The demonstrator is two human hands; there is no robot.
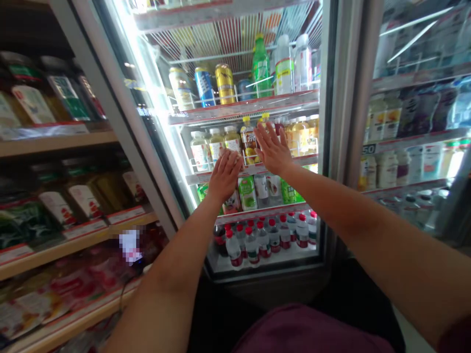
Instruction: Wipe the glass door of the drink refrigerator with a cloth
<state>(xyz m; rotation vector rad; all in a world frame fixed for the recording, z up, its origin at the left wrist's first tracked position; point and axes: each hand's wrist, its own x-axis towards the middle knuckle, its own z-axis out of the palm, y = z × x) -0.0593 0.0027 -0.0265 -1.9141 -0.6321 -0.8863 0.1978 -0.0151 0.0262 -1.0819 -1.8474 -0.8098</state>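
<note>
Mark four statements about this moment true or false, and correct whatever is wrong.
1. The blue can stands between a pale can and a gold can. True.
2. The red-capped bottles stand above the cans. False: the red-capped bottles are in the lowest row.
3. The right hand appears higher in the picture than the left hand. True.
4. The left hand grips the green bottle. False: the green bottle stands in the row with the cans, above both hands.

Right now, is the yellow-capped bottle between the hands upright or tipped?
Upright: the bottle has its yellow cap on top, with its body below.
</note>
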